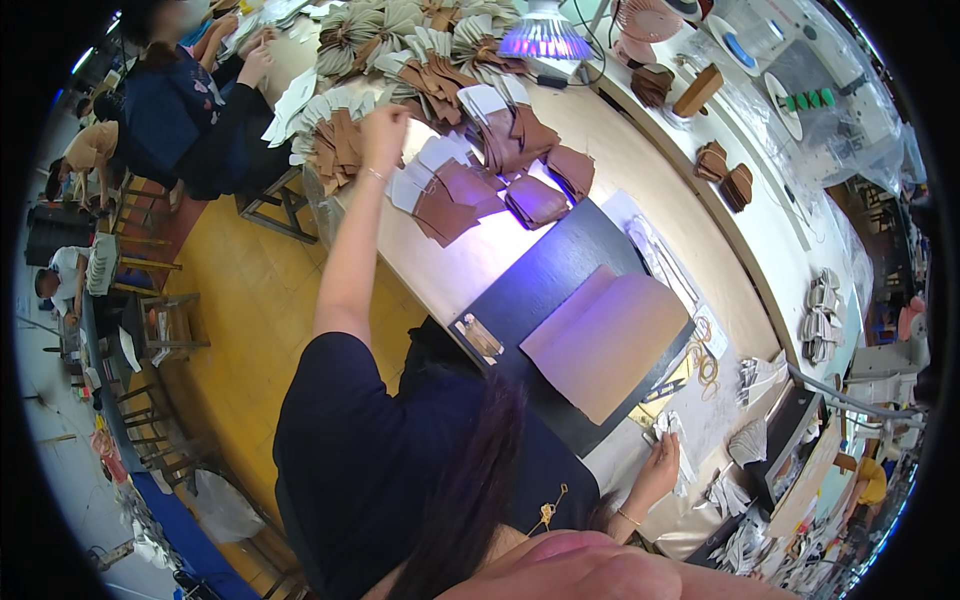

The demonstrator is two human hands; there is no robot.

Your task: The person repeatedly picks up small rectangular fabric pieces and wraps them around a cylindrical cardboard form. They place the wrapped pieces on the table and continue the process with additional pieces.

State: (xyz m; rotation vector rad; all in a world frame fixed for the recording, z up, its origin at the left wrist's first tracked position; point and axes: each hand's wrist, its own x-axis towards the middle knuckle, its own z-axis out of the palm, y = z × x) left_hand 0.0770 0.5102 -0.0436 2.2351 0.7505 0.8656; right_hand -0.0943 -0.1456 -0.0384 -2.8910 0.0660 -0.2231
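Observation:
My left arm stretches to the far left of the table, and my left hand (pixel 385 138) is closed above a fanned stack of brown and pale-grey leather pieces (pixel 338 145). Whatever its fingers hold, if anything, is hidden. Close to my body on the right, my right hand (pixel 655 472) grips a crumpled white piece (pixel 668 430) between thumb and fingers. Between the hands lies a black mat (pixel 520 262) bearing a tan-brown sheet (pixel 605 345). Beyond the mat are loose brown leather pieces (pixel 447 205) and a brown folded stack (pixel 537 200).
A lit lamp (pixel 545 38) hangs over the far end, beside many bundled pieces (pixel 400 25). Small brown bundles (pixel 737 188) and a pink fan (pixel 648 22) stand on the right shelf. Rubber bands (pixel 706 365) lie right of the mat. Another person (pixel 215 115) works at far left.

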